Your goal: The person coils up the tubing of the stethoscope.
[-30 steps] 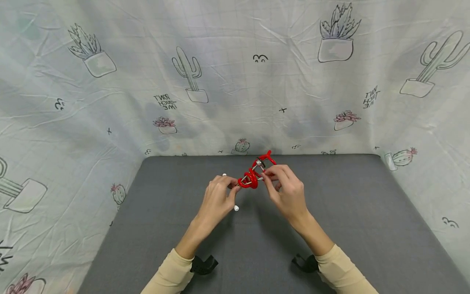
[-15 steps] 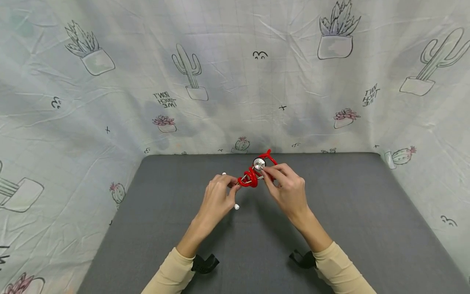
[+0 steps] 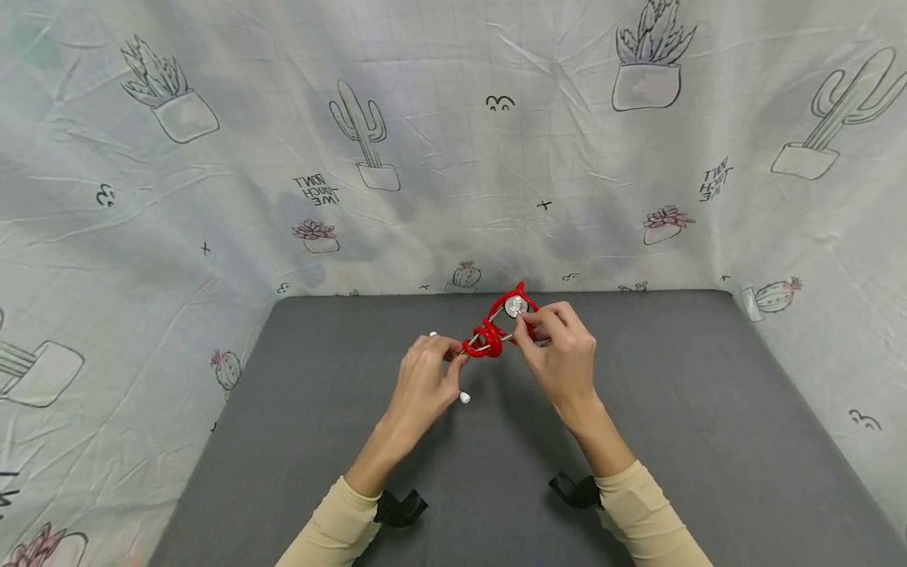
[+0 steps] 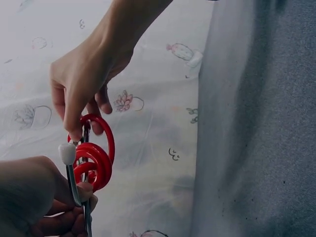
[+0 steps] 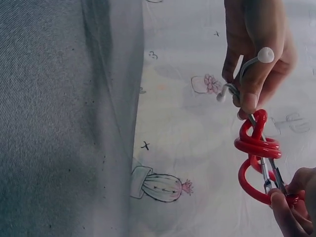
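A stethoscope with red tubing (image 3: 489, 339) wound round its metal ear tubes hangs between my two hands, above the table. My left hand (image 3: 428, 374) pinches the ear tubes at the near left end of the coil. White ear tips (image 3: 464, 398) stick out past that hand; both ear tips (image 5: 265, 55) show in the right wrist view. My right hand (image 3: 563, 358) pinches the chestpiece (image 3: 516, 305) near its stem, its round silver face turned up. Behind the chestpiece, a loop of red tubing rises to a forked end. The right fingers hide part of the tubing.
Beneath the hands lies a dark grey cloth-covered table (image 3: 340, 472). Pale fabric walls (image 3: 439, 142) printed with cacti and potted plants stand at its back and sides. Black straps (image 3: 400, 508) stick out at both wrists.
The chestpiece has turned from edge-on to face up, then shifted slightly right and away with my right hand. My left hand and the coil have moved a little to the right.
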Demonstrator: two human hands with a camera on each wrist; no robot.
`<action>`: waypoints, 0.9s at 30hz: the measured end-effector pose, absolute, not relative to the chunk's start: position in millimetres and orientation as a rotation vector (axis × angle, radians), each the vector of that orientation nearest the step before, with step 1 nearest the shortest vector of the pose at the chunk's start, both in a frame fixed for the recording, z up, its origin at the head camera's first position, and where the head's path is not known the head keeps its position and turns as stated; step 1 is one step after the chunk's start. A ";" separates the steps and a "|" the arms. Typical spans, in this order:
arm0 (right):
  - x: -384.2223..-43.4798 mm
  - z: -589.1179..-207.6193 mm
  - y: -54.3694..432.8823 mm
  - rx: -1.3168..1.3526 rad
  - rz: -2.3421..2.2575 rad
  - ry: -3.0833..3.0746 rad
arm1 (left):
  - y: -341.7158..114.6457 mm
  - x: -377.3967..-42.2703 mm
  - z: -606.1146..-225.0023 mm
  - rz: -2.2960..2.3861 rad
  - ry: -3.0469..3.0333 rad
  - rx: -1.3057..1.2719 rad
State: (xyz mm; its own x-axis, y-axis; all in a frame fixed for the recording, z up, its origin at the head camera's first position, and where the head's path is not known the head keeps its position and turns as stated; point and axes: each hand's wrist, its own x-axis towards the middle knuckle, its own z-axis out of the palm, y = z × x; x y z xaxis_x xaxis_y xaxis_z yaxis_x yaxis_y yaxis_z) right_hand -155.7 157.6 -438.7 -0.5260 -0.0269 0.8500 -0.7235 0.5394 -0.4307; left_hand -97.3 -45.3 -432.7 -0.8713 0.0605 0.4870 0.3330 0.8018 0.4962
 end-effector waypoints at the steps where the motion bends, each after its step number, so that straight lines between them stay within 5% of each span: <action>1: -156.5 -438.8 157.8 0.597 1.051 -1.921 | -44.6 -96.5 -432.7 -0.810 -2.527 -0.296; 27: -159.1 -444.9 162.7 0.602 1.240 -1.901 | -48.3 -90.6 -437.3 -0.780 -2.503 -0.301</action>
State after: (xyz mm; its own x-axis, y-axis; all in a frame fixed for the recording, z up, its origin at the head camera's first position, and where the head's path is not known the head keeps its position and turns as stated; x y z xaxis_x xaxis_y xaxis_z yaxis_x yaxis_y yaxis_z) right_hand -159.1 162.7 -444.9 -0.5895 0.0230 0.8075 -0.7297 0.4136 -0.5445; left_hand -90.6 -48.3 -437.3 -0.8518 0.0609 0.5203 0.3457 0.8115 0.4711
